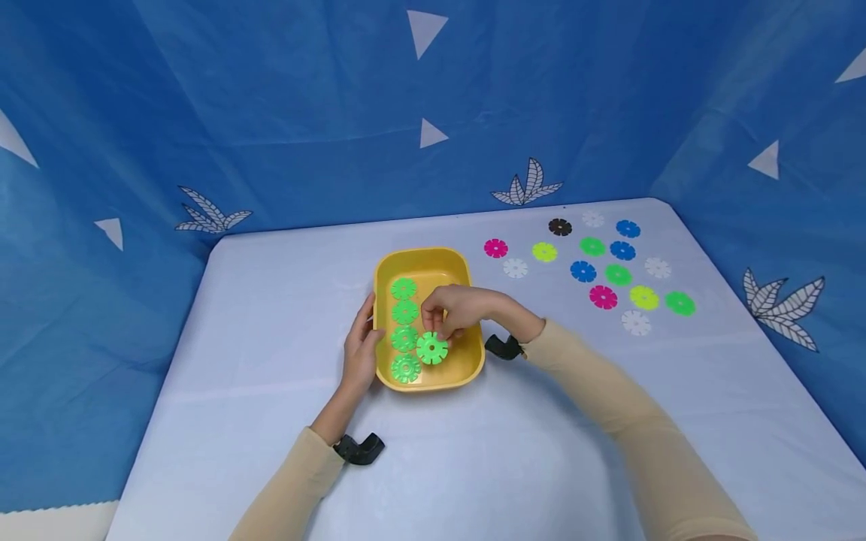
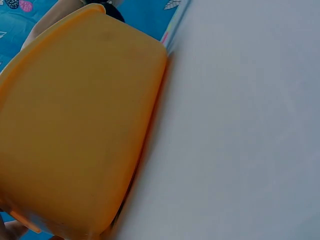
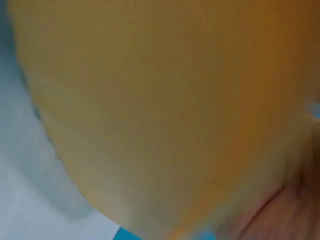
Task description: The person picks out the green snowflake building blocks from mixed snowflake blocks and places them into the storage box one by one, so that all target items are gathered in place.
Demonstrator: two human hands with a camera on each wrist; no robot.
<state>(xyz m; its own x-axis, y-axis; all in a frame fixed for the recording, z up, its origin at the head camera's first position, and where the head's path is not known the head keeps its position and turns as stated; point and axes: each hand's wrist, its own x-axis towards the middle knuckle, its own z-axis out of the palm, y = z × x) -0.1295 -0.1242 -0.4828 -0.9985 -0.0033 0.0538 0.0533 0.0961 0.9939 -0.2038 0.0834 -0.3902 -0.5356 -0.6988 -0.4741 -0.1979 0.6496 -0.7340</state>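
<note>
A yellow plastic tray (image 1: 419, 258) stands on the table; its outer wall (image 2: 85, 120) fills much of the left wrist view. Along its left side, several green notched interlocking discs (image 1: 404, 312) lie in a column. My left hand (image 1: 360, 353) holds the tray's left side, with the thumb at the rim and the fingers along the outside. Over the tray's inside, my right hand (image 1: 463, 306) pinches one green interlocking disc (image 1: 431, 348) by its far edge, beside the column's lower end. In the right wrist view, the blurred tray wall (image 3: 150, 110) hides the disc.
Several loose discs lie spread over the table's back right, among them a black disc (image 1: 560, 227), a pink disc (image 1: 604, 297), a blue disc (image 1: 583, 271) and a white disc (image 1: 636, 323). A blue patterned cloth (image 1: 325, 113) hangs behind the white-covered table (image 1: 284, 300).
</note>
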